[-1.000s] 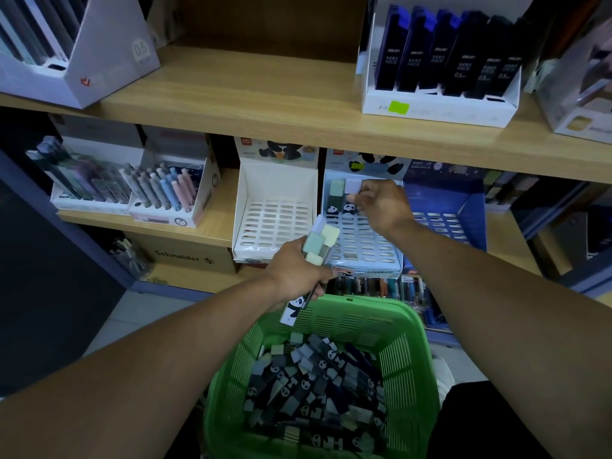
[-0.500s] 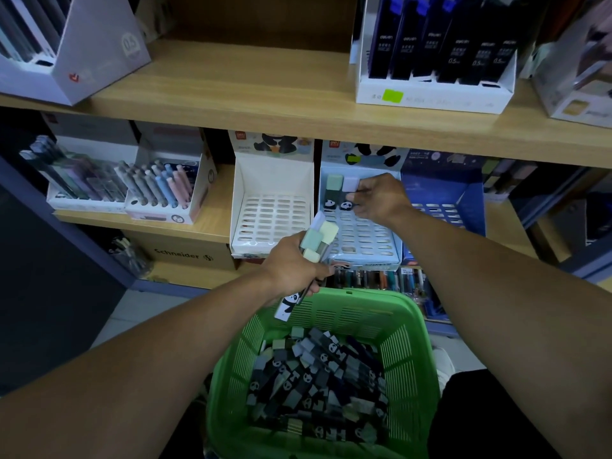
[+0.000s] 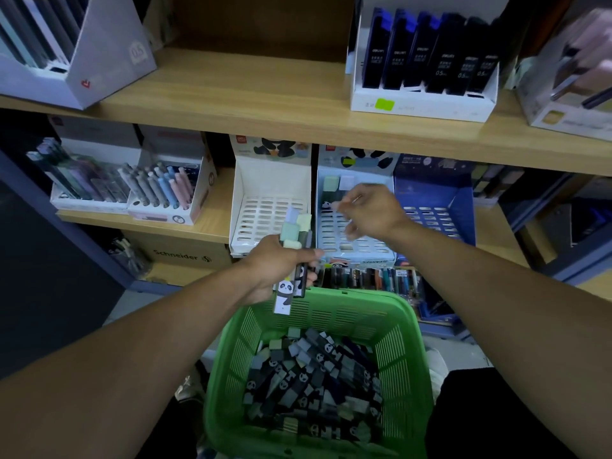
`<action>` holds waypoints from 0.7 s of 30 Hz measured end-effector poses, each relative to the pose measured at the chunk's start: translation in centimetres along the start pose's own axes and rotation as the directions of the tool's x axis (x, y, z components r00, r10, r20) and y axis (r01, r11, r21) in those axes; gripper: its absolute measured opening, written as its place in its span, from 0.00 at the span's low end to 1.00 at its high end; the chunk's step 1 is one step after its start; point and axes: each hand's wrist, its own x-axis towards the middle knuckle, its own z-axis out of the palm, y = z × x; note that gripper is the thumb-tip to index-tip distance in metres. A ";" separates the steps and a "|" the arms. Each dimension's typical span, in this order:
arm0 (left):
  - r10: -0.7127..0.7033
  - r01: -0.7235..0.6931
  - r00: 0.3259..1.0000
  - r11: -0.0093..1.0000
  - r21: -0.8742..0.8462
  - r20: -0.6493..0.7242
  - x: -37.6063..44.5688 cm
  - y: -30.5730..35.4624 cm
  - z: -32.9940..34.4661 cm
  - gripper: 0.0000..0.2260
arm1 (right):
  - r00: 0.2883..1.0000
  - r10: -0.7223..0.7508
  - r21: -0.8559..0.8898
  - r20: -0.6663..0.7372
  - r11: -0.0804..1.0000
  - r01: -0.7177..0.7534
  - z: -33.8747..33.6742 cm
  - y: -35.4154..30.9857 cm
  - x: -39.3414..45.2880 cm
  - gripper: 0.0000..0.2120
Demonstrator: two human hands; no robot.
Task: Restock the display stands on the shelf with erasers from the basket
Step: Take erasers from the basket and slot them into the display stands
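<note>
Since the frame a second ago, the right hand (image 3: 372, 210) has drawn back from the two erasers standing at the back of the pale blue display stand (image 3: 356, 226) and now hovers over its slotted tray, blurred by motion; its fingers look loosely spread and seem to hold nothing, though the blur leaves this uncertain.

At far left of the frame, on the lower shelf (image 3: 212, 223), sit boxes of pens (image 3: 122, 187). Right of them stands a white display stand (image 3: 270, 210) with a panda header, its slots bare. At frame centre the left hand (image 3: 281, 266) is closed around a bundle of erasers (image 3: 294, 250), pastel ends pointing up toward the shelf and a panda-printed sleeve hanging down below the fist, just above the far rim of the green basket (image 3: 407, 342). The bundle lies between the two stands as seen here, in front of them.

Inside the pale blue stand, a green and a pale lilac eraser (image 3: 337, 183) stand side by side at its top left corner, above and left of the right hand, apart from it. The basket fills the lower middle of the frame, between the two forearms, heaped with loose erasers (image 3: 314, 382) in dark panda sleeves. A dark blue stand (image 3: 433, 207) sits right of the pale blue one. On the upper shelf at right, a white box of black lead cases (image 3: 427, 58) stands.
</note>
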 end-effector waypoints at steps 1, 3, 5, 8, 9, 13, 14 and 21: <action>-0.021 0.021 1.000 0.999 -0.031 0.011 -0.2 0.0 -0.1 0.11 | 0.989 0.029 0.015 0.144 0.999 -0.031 0.3 -1.0 -1.4 0.12; -0.066 0.068 0.998 0.993 -0.097 0.021 -0.4 0.1 -0.3 0.13 | 0.936 0.075 0.001 0.343 0.997 -0.080 1.0 -2.2 -3.3 0.19; -0.099 0.098 0.995 0.979 -0.178 0.002 -0.5 0.2 -0.4 0.12 | 0.905 0.087 -0.013 0.416 0.996 -0.089 1.5 -2.7 -4.5 0.20; -0.138 0.132 0.990 0.959 -0.251 -0.003 -0.6 0.4 -0.7 0.14 | 0.902 0.071 0.012 0.427 0.996 -0.084 2.2 -2.8 -5.3 0.22; -0.147 0.145 0.989 0.956 -0.255 0.013 -0.7 0.5 -0.7 0.15 | 0.904 0.071 0.001 0.421 0.997 -0.079 2.4 -2.8 -5.4 0.23; -0.158 0.169 0.986 0.947 -0.274 0.063 -1.0 1.0 -0.8 0.16 | 0.869 0.147 0.009 0.473 0.985 -0.172 2.4 -2.8 -5.3 0.25; -0.156 0.167 0.986 0.947 -0.273 0.062 -1.1 0.9 -0.8 0.16 | 0.852 0.172 0.028 0.494 0.977 -0.213 2.4 -2.9 -5.2 0.25; -0.162 0.155 0.987 0.956 -0.248 -0.005 -0.2 0.5 -1.3 0.20 | 0.838 0.263 0.185 0.479 0.903 -0.389 3.4 -2.9 -4.7 0.08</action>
